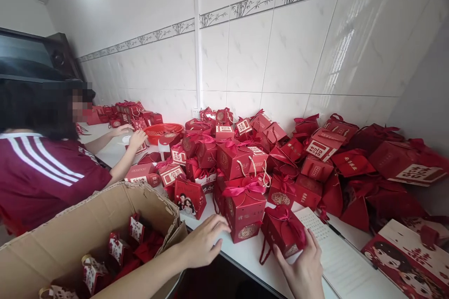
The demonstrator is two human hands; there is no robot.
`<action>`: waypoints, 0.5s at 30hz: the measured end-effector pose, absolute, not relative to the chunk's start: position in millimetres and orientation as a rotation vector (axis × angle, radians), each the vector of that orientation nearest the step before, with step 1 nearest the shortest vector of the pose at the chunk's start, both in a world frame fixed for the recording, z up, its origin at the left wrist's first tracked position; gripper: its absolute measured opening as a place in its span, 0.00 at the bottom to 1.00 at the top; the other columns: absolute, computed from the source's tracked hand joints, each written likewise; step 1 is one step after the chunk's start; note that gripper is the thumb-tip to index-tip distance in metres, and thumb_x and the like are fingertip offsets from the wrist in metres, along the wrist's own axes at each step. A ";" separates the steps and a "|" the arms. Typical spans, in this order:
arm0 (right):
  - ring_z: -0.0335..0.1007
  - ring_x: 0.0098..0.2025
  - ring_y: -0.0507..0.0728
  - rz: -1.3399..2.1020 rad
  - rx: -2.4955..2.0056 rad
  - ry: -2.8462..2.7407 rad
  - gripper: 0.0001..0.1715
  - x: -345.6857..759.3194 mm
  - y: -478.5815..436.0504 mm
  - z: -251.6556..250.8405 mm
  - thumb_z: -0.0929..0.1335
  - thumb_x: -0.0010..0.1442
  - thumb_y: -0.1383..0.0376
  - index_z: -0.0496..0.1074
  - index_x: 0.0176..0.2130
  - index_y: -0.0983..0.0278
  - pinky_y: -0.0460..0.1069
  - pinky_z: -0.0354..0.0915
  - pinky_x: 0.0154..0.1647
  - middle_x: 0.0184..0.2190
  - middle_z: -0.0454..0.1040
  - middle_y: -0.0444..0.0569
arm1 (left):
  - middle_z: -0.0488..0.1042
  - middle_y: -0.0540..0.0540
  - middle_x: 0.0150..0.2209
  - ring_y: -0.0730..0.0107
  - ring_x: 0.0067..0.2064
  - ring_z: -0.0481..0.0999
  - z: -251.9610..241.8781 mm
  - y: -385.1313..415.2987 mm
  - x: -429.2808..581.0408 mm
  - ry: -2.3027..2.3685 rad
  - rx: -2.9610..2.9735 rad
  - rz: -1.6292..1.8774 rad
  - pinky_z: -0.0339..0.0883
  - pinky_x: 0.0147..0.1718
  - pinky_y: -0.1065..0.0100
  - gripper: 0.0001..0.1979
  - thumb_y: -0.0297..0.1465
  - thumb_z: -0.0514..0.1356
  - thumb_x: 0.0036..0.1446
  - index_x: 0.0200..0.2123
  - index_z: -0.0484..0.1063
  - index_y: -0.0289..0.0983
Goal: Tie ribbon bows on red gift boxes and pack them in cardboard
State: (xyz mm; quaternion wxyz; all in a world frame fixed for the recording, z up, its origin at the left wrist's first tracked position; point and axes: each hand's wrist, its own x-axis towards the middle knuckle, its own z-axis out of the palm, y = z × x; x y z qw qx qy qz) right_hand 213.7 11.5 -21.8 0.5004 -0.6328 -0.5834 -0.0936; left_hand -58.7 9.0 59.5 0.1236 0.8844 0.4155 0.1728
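Note:
My right hand (304,266) grips a small red gift box (282,230) with a dark pink ribbon bow, thumb on the near side and fingers at its right. The box is tilted just above or on the table, and a dark red cord handle hangs from its left. My left hand (206,241) is open with loosely bent fingers, its fingertips close to a red ribboned gift box (244,215); whether they touch it I cannot tell. Left of that stands a red box (189,198) printed with a cartoon couple.
A cardboard carton (147,191) with red and white boxes inside stands at front left. Red gift boxes (317,147) pile along the tiled wall. A lined notebook (336,247) with a pen (345,238) lies right. Another person (52,163) works at left by a red basket (163,138).

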 end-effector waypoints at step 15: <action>0.57 0.52 0.67 -0.021 -1.361 -1.222 0.47 226.7 -18.0 48.6 0.71 0.45 0.53 0.51 0.57 0.68 0.61 0.61 0.49 0.51 0.56 0.61 | 0.75 0.43 0.33 0.59 0.38 0.73 40.4 21.9 -86.1 1.464 2.186 -0.292 0.65 0.37 0.63 0.15 0.35 0.51 0.51 0.39 0.71 0.37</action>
